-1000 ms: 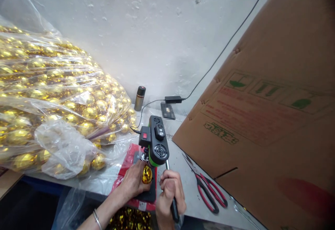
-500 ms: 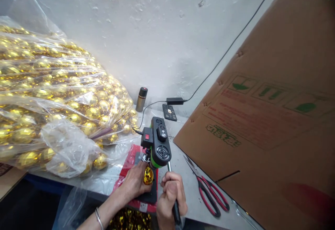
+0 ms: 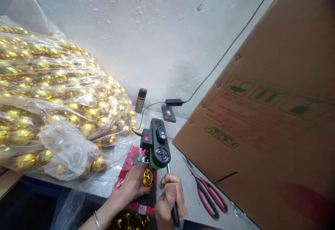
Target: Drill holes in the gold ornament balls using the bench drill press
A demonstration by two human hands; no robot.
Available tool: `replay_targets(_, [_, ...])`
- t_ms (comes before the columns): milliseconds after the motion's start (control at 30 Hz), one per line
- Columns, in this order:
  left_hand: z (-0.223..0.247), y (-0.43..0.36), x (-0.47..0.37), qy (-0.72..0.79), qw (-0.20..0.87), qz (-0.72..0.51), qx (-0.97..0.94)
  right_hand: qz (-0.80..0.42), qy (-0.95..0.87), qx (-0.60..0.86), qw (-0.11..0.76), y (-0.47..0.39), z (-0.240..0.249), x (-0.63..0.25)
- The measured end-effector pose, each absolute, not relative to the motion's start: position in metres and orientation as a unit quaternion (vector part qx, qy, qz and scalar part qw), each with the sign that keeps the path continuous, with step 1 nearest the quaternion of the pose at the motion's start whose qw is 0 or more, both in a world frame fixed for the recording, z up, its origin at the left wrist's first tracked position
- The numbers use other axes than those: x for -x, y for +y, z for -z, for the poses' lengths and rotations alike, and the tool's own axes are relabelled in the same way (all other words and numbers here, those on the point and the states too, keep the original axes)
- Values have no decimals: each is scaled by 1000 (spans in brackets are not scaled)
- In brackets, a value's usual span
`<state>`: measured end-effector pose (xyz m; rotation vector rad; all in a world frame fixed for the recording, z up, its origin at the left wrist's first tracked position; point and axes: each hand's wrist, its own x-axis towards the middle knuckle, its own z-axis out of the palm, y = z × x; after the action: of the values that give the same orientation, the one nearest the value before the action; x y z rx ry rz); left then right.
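Note:
A small black-and-green bench drill press (image 3: 160, 146) stands on the table, with a red switch on its side box. My left hand (image 3: 134, 183) grips a shiny gold faceted ball (image 3: 147, 177) at the machine's base, just below its head. What lies between the ball and the tool is hidden by the hand and the head. My right hand (image 3: 170, 198) is wrapped round the black grip of the machine's lever (image 3: 175, 216), whose metal rod runs up to the head.
A clear plastic bag (image 3: 65, 83) full of gold balls fills the left. Red-handled scissors (image 3: 209, 195) lie at right, before a large cardboard box (image 3: 261, 118). A spray can (image 3: 141, 100), a power adapter (image 3: 174, 102) and a blurred phone-like object (image 3: 168, 114) sit by the wall.
The view has shifted very slightly. Both hands keep their holds on the ball and the lever, with no clear movement of either.

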<state>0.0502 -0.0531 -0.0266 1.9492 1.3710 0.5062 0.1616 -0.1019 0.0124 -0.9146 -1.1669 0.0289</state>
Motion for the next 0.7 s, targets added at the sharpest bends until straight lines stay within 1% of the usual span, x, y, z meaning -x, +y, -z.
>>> replay_targets(267, [35,-50,-52,522,356,-211,-746,11,-526,416,742,-99,-24,-156])
replay_targets(500, [30,-51,-54,535,341,-182,-751,9,-525,407,747,-96,-11,-160])
replay_targets(700, [32,-51,-56,544,334,-180,-748,21,-519,406,752,-93,-3,-159])
